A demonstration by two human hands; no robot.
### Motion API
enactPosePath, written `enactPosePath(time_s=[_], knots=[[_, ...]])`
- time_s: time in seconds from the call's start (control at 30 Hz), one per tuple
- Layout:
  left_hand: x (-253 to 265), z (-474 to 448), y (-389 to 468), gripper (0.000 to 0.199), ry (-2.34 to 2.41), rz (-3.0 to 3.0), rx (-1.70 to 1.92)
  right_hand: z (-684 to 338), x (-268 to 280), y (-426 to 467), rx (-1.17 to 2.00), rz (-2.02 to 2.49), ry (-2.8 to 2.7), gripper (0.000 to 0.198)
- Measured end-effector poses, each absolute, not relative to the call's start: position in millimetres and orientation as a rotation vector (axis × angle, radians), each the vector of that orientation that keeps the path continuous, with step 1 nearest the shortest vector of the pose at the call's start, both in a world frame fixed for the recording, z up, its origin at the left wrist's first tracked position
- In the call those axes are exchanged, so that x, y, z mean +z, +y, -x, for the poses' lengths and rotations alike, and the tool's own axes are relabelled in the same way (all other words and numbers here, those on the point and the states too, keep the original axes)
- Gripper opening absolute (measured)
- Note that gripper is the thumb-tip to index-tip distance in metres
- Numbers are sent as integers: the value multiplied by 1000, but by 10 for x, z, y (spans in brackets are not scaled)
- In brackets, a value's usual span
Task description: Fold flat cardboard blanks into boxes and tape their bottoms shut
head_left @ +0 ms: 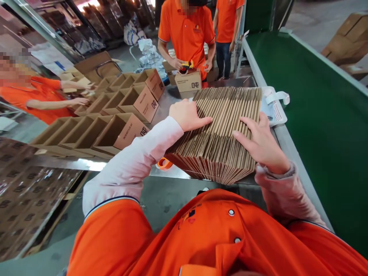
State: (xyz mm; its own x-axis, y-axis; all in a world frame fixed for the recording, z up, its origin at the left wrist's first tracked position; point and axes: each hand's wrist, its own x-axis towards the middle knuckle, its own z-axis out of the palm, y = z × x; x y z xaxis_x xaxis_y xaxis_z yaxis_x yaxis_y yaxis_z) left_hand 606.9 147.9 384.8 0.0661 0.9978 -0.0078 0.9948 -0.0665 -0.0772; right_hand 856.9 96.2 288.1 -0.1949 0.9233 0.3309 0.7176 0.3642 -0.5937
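Note:
A thick bundle of flattened cardboard boxes [221, 126] stands on edge on the metal table in front of me, its folded edges fanning out toward my body. My left hand [188, 115] grips its left side, thumb stretched over the top edges and the other fingers curled. On the right side, my right hand [260, 143] holds the bundle, with thumb and forefinger lying over the top and the other fingers partly hidden at the side. A roll of orange tape [164, 163] lies by the table edge, left of the bundle.
Several open cardboard boxes [138, 103] stand in rows at the left. Across the table a co-worker [185, 30] holds a tape dispenser [186, 66] over a closed box [188, 81]. Another person reaches in from the left. A white basket [277, 111] and green conveyor belt [310, 96] are right.

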Motion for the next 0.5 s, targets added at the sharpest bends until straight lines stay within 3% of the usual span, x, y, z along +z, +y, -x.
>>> enactPosePath(time_s=[0.5], knots=[[3847,-6244,1442,79,-2003,2351,58,-8562,2850,971,424,1414,-1988,77]])
